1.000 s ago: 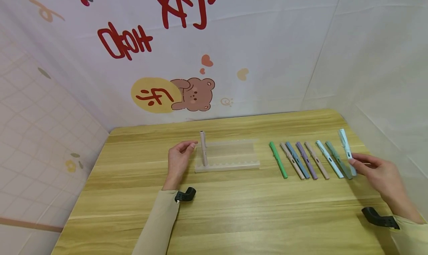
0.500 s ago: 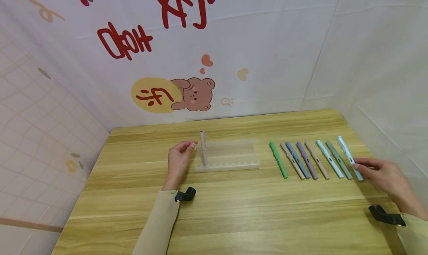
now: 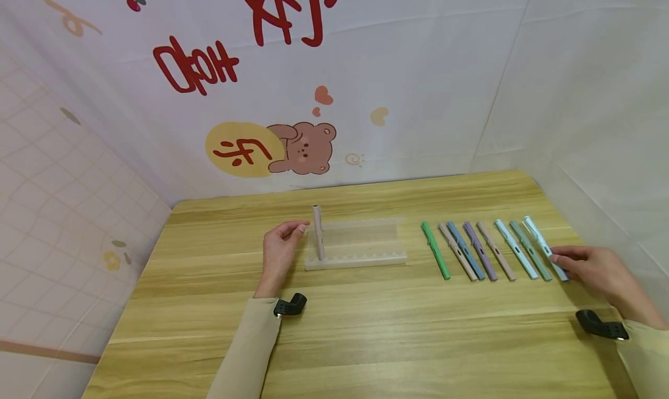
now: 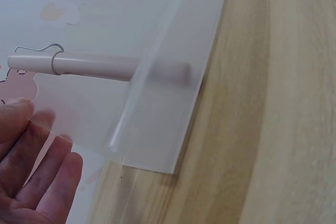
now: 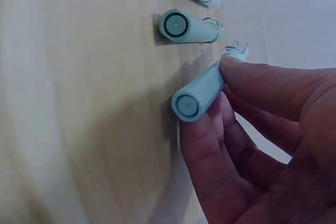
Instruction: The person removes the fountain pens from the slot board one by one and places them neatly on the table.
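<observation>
In the head view my right hand [image 3: 601, 269] pinches a pale blue fountain pen [image 3: 535, 232] at the right end of a row of pens. The right wrist view shows the thumb on top of that pen [image 5: 199, 94] and fingers beneath it; it lies at or just above the table. My left hand [image 3: 280, 248] holds the left edge of a clear pen stand [image 3: 360, 261], thumb on one side of the panel, fingers behind it. One pinkish-grey pen [image 3: 319, 236] stands upright in the stand's left end, its lower end behind frosted plastic [image 4: 157, 119] in the left wrist view.
Left of the held pen lie a grey-green pen [image 3: 530, 251], a light blue pen [image 3: 514, 249], a brownish pen [image 3: 495, 250], a purple pen [image 3: 479, 252], a blue pen [image 3: 465, 251], a beige pen [image 3: 456, 251] and a green pen [image 3: 435, 251]. A printed cloth [image 3: 418, 85] hangs behind the table.
My right hand has carried the pale blue pen from a raised position over the grey-green pen, down and rightward, then turned it slightly alongside the row. The left hand has stayed on the stand.
</observation>
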Demonstrator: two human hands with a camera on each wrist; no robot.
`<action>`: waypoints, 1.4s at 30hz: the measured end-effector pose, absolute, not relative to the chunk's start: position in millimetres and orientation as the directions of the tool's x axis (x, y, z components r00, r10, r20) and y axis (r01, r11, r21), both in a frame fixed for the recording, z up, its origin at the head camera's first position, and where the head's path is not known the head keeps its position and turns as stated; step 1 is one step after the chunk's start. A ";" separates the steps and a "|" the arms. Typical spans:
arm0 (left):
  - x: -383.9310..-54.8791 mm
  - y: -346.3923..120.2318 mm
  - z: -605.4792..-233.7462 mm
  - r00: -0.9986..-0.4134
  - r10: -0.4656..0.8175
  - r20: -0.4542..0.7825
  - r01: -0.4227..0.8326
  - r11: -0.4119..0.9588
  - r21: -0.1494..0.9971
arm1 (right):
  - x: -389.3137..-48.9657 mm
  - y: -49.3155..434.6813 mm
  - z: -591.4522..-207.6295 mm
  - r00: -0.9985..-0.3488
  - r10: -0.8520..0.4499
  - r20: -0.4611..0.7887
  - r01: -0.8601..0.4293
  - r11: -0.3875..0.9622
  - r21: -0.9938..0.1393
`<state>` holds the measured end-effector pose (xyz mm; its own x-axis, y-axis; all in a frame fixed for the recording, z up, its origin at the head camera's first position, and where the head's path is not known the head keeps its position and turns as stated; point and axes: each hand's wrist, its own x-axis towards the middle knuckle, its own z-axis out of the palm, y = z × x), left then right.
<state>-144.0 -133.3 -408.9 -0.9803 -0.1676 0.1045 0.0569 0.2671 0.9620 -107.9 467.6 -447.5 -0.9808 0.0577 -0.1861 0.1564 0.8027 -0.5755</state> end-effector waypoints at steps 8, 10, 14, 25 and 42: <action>-144.3 -131.9 -409.6 -0.979 -0.173 0.111 0.061 0.270 0.961 | -114.8 468.2 -448.1 -0.979 0.041 -0.201 0.157 0.779 -0.607; -144.3 -131.9 -409.9 -0.979 -0.173 0.111 0.061 0.270 0.961 | -115.8 469.2 -448.0 -0.978 0.037 -0.208 0.157 0.783 -0.602; -144.2 -131.9 -410.2 -0.978 -0.174 0.113 0.063 0.270 0.961 | -117.0 469.9 -448.5 -0.977 0.029 -0.212 0.151 0.793 -0.590; -158.0 -139.5 -437.3 -0.975 -0.184 0.124 0.078 0.238 0.968 | -118.9 470.0 -448.3 -0.973 0.036 -0.228 0.168 0.785 -0.596; -165.3 -144.1 -452.6 -0.971 -0.189 0.146 0.100 0.231 0.968 | -116.1 468.8 -448.3 -0.970 0.055 -0.237 0.185 0.797 -0.575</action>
